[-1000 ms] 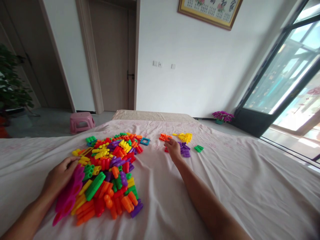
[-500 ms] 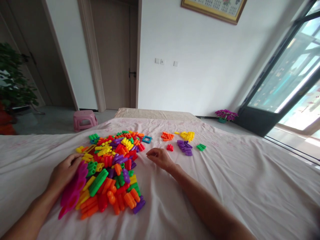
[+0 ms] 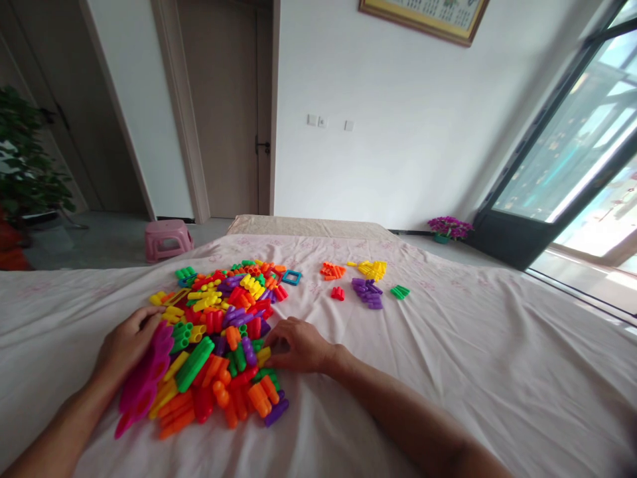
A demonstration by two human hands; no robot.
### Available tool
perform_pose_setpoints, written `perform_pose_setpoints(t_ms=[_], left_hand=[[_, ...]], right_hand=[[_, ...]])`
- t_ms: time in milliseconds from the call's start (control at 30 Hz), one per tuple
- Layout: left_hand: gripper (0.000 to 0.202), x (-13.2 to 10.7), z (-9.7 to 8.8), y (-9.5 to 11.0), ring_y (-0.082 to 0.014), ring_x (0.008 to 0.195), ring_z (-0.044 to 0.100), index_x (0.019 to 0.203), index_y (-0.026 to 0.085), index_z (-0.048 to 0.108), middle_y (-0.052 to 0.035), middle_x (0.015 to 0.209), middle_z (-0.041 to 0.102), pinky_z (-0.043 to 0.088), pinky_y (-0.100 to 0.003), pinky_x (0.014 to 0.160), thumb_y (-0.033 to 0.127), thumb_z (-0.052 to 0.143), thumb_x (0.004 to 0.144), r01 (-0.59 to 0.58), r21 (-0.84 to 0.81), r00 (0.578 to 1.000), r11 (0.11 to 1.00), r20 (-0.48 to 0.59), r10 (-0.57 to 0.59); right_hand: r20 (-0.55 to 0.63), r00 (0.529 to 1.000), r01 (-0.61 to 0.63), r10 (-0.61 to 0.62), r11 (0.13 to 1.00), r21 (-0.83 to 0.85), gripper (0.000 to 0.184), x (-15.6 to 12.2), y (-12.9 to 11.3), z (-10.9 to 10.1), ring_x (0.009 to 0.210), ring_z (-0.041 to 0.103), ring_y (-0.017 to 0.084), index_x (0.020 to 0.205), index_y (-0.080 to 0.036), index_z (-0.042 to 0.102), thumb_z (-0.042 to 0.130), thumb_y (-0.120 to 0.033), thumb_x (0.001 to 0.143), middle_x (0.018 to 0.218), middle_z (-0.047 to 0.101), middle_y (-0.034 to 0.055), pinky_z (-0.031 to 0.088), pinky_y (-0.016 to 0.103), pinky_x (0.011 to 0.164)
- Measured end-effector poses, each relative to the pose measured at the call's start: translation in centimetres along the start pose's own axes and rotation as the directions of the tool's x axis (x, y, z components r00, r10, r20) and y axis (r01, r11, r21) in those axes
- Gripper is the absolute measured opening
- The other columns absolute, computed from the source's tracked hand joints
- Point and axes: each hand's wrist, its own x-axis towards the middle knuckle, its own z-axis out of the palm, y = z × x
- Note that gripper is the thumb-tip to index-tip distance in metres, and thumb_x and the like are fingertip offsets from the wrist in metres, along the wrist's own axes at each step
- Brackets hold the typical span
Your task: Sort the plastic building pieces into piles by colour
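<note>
A heap of plastic building blocks [image 3: 204,392] in several colours lies on the cloth between my hands. My right hand [image 3: 298,345] is at the heap's right edge, thumb and fingers closed around a yellow building block [image 3: 263,356]. At the left edge rests my left hand [image 3: 127,342], its fingers loosely curved with a gap between thumb and forefinger. Those fingertips are near yellow blocks [image 3: 173,312] and seem to grip nothing. A magenta scalloped piece [image 3: 144,382] leans beside the left hand and wrist. Green tube blocks [image 3: 182,335] lie just right of it.
Farther right on the cloth [image 3: 472,358] sit small groups of orange blocks [image 3: 332,271], yellow blocks [image 3: 372,269], purple blocks [image 3: 367,293], red blocks [image 3: 338,293] and green blocks [image 3: 399,292]. A blue square frame [image 3: 292,277] borders the heap. A pink stool [image 3: 168,240] stands beyond.
My right hand has moved left and toward me, from the cloth to the heap's right edge, and closed on a yellow block. The left hand has stayed put.
</note>
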Motion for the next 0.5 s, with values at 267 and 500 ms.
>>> perform_pose_setpoints(t_ms=[267,500], left_hand=[[0.05,0.1,0.1,-0.2,-0.0265,0.105,0.065,0.116,0.025,0.062,-0.0082,0.121,0.069,0.048,-0.032,0.088,0.056,0.036,0.088,0.01,0.002,1.0,1.0,0.02,-0.01],[0.052,0.5,0.4,-0.9,-0.0235,0.094,0.07,0.117,0.024,0.062,-0.0079,0.116,0.072,0.051,-0.027,0.075,0.057,0.033,0.089,-0.041,0.051,0.999,0.998,0.001,0.041]], right_hand=[[-0.204,0.942,-0.153,0.265,0.884,0.443,0.021,0.5,3.2,-1.0,0.064,0.059,0.011,0.095,-0.018,0.066,0.07,-0.026,0.076,0.076,0.066,-0.0012,0.044,0.02,0.056],[-0.62,0.579,-0.171,0.529,0.823,0.542,0.034,-0.7,12.3,-8.2,0.068,0.066,0.016,0.1,-0.013,0.064,0.063,-0.036,0.075,0.084,0.069,0.0068,0.051,0.025,0.057]])
